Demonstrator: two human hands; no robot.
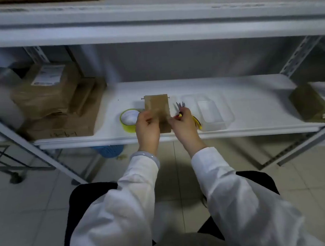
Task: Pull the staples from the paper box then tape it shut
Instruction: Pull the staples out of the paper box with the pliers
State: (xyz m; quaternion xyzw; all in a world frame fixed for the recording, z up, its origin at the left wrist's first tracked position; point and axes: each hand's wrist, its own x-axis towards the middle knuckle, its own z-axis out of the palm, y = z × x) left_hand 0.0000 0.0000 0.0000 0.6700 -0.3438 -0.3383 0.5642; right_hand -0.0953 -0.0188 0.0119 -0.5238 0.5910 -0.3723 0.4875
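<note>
Both hands were closed on things at the front edge of the white shelf (251, 98). The left hand (147, 126) gripped the left side of the small brown paper box (157, 108), fingers curled against its face, while the right hand (183, 124) pressed against the box's right side and at the same time held a pair of pliers (179, 107) with red and yellow handles. The pliers' dark metal tips pointed up and away from the person, just beside the box's right edge; whether they touched the box could not be told through the blur. The yellow handle ends stuck out to the right of the right hand.

The box stood near the middle of the shelf's front edge, its long side running from front to back, its upper part showing above the hands. Small dark marks sat at its two far corners, too blurred to identify.

A roll of yellow tape (128, 120) lay flat just left of the box, close to the left hand. A clear plastic container (215, 113) sat to the right of the pliers, close to the front edge. Brown cardboard boxes (48, 99) were stacked at the shelf's left end, and another parcel (314, 102) sat at the right end. White sleeves (228, 185) covered both forearms.
</note>
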